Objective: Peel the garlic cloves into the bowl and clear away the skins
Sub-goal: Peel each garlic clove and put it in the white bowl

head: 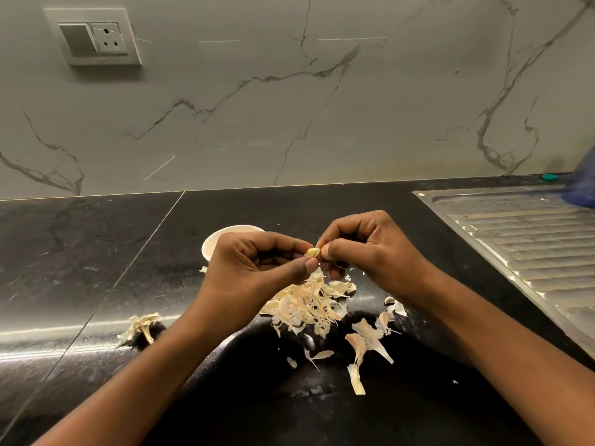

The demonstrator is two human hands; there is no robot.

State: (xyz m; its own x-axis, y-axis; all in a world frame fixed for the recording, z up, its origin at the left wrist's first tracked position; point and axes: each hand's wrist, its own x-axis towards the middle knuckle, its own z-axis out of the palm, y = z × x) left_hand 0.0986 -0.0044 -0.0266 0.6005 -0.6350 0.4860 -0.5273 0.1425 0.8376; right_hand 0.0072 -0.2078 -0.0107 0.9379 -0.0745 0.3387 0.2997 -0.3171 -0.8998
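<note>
At the centre of the frame both hands are meeting above the black counter. The left hand is pinching the garlic clove between thumb and forefinger, likely to steady it. The right hand, fingers curled, is nipping the clove's other end, apparently working the skin loose (how much is left is too small to tell). They are working right over the pile of skins, presumably so peelings fall in one heap. The white bowl is sitting just behind the left hand, handy for the clove; its inside is hidden. Stray skins are lying lower right of the pile.
</note>
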